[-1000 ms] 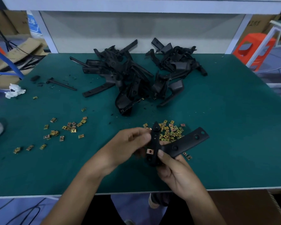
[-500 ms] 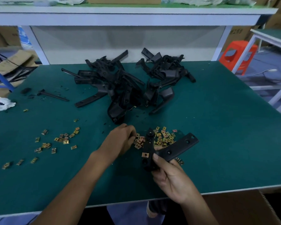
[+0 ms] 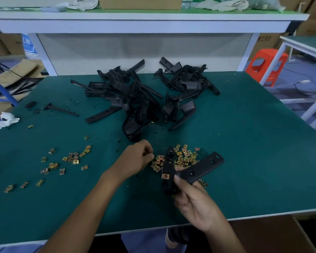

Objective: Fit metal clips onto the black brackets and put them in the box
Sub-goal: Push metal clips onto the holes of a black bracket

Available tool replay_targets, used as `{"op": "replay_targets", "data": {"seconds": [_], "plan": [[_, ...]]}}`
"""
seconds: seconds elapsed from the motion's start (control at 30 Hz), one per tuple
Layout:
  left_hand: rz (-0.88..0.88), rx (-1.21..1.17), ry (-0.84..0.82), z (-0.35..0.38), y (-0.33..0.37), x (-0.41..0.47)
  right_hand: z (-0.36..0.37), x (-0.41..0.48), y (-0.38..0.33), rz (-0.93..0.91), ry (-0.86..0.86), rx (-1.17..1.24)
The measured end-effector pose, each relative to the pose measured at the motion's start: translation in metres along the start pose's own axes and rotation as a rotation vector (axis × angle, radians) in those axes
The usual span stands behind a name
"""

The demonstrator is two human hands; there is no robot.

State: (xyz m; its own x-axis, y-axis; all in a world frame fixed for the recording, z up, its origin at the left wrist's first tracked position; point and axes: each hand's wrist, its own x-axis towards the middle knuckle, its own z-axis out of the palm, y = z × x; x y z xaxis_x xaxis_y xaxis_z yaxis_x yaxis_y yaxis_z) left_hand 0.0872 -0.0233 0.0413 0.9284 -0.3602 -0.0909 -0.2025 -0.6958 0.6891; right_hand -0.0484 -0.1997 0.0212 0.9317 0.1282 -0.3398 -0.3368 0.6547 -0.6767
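My right hand [image 3: 193,201] grips a black V-shaped bracket [image 3: 195,170] above the front of the green table, thumb on its bend. One brass metal clip [image 3: 165,176] sits fitted on the bracket's left arm. Behind the bracket lies a pile of loose brass clips [image 3: 182,157]. My left hand [image 3: 137,157] reaches to the pile's left edge with fingers curled, fingertips pinched at the clips; whether a clip is between them is hidden. A brown cardboard box [image 3: 274,234] stands below the table's front edge at the lower right.
A heap of black brackets [image 3: 144,99] covers the table's back middle. More clips [image 3: 69,161] are scattered at the left. A thin black rod [image 3: 62,110] and crumpled white paper [image 3: 5,120] lie far left. A white shelf [image 3: 144,21] spans overhead; an orange stool [image 3: 266,66] stands right.
My left hand left the bracket and moved back to the clip pile. My right hand still holds the bracket with its fitted clip. The camera tilted upward.
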Motion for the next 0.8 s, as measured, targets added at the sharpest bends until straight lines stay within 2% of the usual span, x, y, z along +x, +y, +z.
{"op": "replay_targets", "data": {"seconds": [0.13, 0.23, 0.3, 0.53, 0.8], "plan": [[0.069, -0.361, 0.058, -0.008, 0.017, -0.038, -0.002, 0.001, 0.001, -0.005, -0.057, -0.006], [0.023, -0.728, 0.042, -0.010, 0.030, -0.065, -0.003, 0.002, 0.002, -0.009, -0.096, -0.058], [-0.020, -0.868, 0.022, -0.009, 0.035, -0.076, -0.003, 0.001, 0.003, 0.000, -0.120, -0.083], [-0.158, -1.114, -0.021, -0.004, 0.046, -0.087, -0.004, -0.003, 0.002, -0.012, -0.170, -0.122], [-0.144, -1.137, -0.027, -0.005, 0.051, -0.094, -0.005, -0.001, 0.003, -0.023, -0.187, -0.144]]}}
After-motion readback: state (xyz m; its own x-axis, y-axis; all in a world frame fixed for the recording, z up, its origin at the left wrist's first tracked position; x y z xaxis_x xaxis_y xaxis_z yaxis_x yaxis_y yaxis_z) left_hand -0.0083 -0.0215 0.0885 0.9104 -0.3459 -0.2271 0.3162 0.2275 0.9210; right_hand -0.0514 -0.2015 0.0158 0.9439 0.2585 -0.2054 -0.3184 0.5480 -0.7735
